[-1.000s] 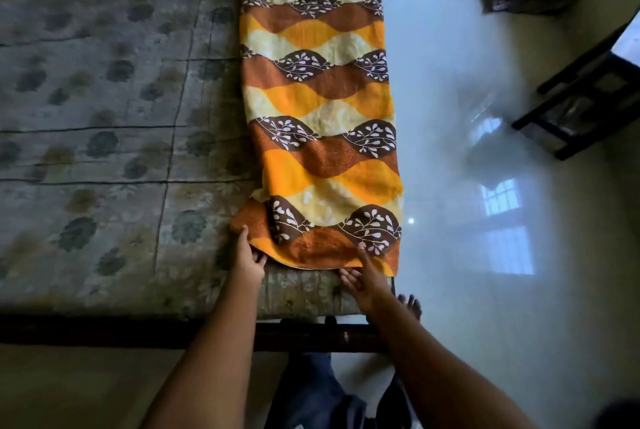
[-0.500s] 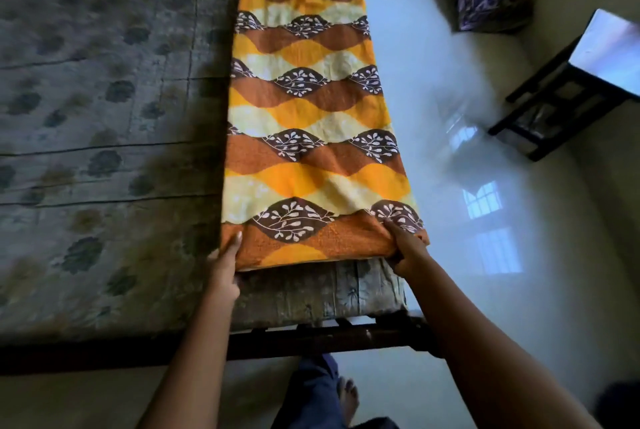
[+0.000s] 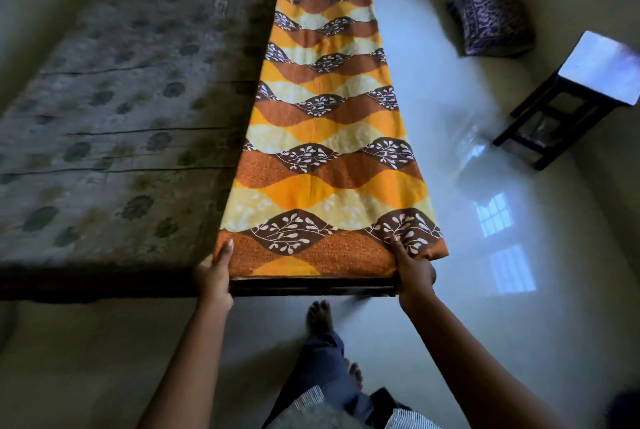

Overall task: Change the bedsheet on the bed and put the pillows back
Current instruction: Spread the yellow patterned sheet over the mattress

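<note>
Bedsheet (image 3: 325, 137): orange-brown-cream waves, folded into a long strip, lying along the bare mattress (image 3: 121, 123) right edge, my 6 to 12 o'clock. Purple patterned pillow (image 3: 490, 21) on floor, 1 o'clock.

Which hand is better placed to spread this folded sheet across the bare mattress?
Probably the left hand: it grips the sheet at the corner beside the bare mattress, while the right hand grips the corner at the outer edge.

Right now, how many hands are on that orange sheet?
2: the left hand grips the near left corner of the sheet, the right hand the near right corner.
</note>
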### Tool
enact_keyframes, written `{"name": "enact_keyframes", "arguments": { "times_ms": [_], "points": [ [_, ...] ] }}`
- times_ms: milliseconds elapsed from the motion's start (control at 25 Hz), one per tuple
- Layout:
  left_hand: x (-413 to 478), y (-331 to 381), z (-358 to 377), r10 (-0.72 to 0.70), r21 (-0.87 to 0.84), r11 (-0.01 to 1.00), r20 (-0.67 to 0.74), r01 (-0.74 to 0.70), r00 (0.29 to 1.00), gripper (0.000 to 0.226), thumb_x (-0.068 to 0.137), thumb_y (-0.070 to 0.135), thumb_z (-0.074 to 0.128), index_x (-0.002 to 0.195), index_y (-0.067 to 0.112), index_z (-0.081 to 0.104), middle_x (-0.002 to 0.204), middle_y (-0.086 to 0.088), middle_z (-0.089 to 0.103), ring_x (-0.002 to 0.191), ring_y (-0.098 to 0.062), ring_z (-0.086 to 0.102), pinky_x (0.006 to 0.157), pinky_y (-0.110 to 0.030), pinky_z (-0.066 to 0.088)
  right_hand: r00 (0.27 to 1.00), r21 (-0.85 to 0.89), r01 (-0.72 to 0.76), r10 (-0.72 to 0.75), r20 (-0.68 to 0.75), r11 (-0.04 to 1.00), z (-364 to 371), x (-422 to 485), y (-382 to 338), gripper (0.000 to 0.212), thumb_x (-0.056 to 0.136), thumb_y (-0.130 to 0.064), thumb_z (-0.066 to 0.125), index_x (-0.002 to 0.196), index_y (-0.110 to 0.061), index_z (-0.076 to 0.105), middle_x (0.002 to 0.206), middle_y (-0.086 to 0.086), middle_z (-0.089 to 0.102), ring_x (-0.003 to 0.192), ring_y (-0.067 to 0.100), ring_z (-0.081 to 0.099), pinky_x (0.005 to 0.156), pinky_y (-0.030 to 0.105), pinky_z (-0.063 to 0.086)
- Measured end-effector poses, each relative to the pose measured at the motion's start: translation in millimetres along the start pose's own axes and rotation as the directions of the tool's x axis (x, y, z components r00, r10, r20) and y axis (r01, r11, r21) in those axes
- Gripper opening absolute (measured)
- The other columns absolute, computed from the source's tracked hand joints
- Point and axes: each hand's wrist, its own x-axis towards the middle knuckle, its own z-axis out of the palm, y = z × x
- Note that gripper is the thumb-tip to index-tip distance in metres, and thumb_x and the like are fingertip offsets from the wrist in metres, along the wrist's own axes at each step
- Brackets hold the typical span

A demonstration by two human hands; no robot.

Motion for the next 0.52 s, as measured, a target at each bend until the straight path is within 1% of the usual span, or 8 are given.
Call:
{"name": "enact_keyframes", "arguments": {
  "times_ms": [40, 80, 160, 200, 360, 440, 480, 520],
  "points": [
    [-6.6, -9.5, -9.7, -0.002, 0.000, 1.000, -0.007, 0.002, 1.000, 0.031, 0.087, 0.024, 0.063, 0.109, 0.002, 0.061, 0.082, -0.003, 0.061, 0.092, -0.024, 0.057, 0.085, -0.038, 0.048, 1.000, 0.020, -0.006, 0.006, -0.002, 1.000, -8.5, -6.9, 12.6, 0.054, 0.078, -0.033, 0.073, 0.120, -0.006, 0.052, 0.105, 0.004, 0.059, 0.106, 0.024, 0.056, 0.091, 0.042, 0.050],
    [-15.3, -18.8, -19.9, -0.012, 0.010, 1.000, -0.016, 0.012, 1.000, 0.028, 0.087, 0.025, 0.064, 0.106, 0.004, 0.062, 0.083, -0.004, 0.061, 0.090, -0.023, 0.058, 0.082, -0.037, 0.049, 1.000, 0.031, -0.020, 0.020, 0.008, 0.999, -17.2, -13.1, 25.4, 0.055, 0.077, -0.033, 0.074, 0.120, -0.007, 0.052, 0.110, 0.006, 0.060, 0.105, 0.025, 0.057, 0.084, 0.042, 0.053],
    [-27.2, -39.2, -36.1, -0.044, 0.041, 0.998, -0.027, 0.045, 0.999, 0.024, 0.086, 0.026, 0.065, 0.101, 0.008, 0.064, 0.086, -0.007, 0.063, 0.088, -0.023, 0.059, 0.078, -0.035, 0.049, 0.998, 0.023, -0.061, 0.060, 0.019, 0.998, -33.3, -22.2, 46.3, 0.045, 0.079, -0.030, 0.072, 0.114, -0.007, 0.055, 0.108, 0.010, 0.059, 0.097, 0.025, 0.058, 0.066, 0.034, 0.053],
    [-30.6, -47.9, -41.4, -0.055, 0.049, 0.997, -0.025, 0.056, 0.998, 0.025, 0.085, 0.027, 0.066, 0.099, 0.007, 0.064, 0.086, -0.008, 0.063, 0.087, -0.024, 0.059, 0.076, -0.034, 0.050, 0.997, 0.010, -0.075, 0.075, 0.015, 0.997, -39.1, -25.7, 53.0, 0.042, 0.081, -0.028, 0.071, 0.113, -0.007, 0.055, 0.106, 0.011, 0.058, 0.095, 0.026, 0.057, 0.062, 0.032, 0.051],
    [-35.2, -66.9, -50.5, -0.118, 0.038, 0.992, -0.027, 0.118, 0.993, 0.022, 0.084, 0.027, 0.067, 0.095, 0.008, 0.063, 0.081, -0.004, 0.062, 0.079, -0.022, 0.059, 0.073, -0.032, 0.050, 0.998, -0.002, -0.054, 0.054, 0.013, 0.999, -50.1, -29.9, 68.0, 0.038, 0.080, -0.027, 0.072, 0.108, -0.008, 0.055, 0.103, 0.012, 0.058, 0.094, 0.027, 0.058, 0.059, 0.031, 0.049],
    [-31.5, -74.1, -51.7, -0.145, 0.102, 0.984, -0.024, 0.146, 0.989, 0.033, 0.083, 0.027, 0.068, 0.102, 0.001, 0.064, 0.084, -0.007, 0.063, 0.078, -0.021, 0.059, 0.078, -0.037, 0.050, 0.997, -0.049, -0.070, 0.072, 0.030, 0.996, -50.8, -29.6, 71.1, 0.034, 0.081, -0.026, 0.071, 0.104, -0.007, 0.055, 0.100, 0.013, 0.059, 0.090, 0.027, 0.059, 0.058, 0.031, 0.051],
    [-29.5, -78.1, -52.2, -0.182, 0.128, 0.975, -0.007, 0.181, 0.983, 0.039, 0.083, 0.026, 0.067, 0.110, -0.002, 0.062, 0.090, -0.010, 0.063, 0.081, -0.023, 0.060, 0.081, -0.039, 0.049, 0.993, -0.085, -0.105, 0.109, 0.042, 0.991, -52.7, -28.5, 73.6, 0.034, 0.082, -0.025, 0.070, 0.105, -0.006, 0.055, 0.097, 0.012, 0.059, 0.085, 0.026, 0.060, 0.058, 0.030, 0.052],
    [-28.9, -79.8, -51.9, -0.244, 0.129, 0.963, 0.031, 0.238, 0.969, 0.043, 0.086, 0.022, 0.065, 0.120, -0.002, 0.057, 0.101, -0.013, 0.062, 0.088, -0.025, 0.060, 0.085, -0.041, 0.048, 0.985, -0.115, -0.147, 0.157, 0.074, 0.982, -54.3, -28.4, 75.2, 0.033, 0.083, -0.024, 0.069, 0.107, -0.005, 0.055, 0.091, 0.011, 0.059, 0.079, 0.024, 0.060, 0.057, 0.029, 0.054]
  ]
}}
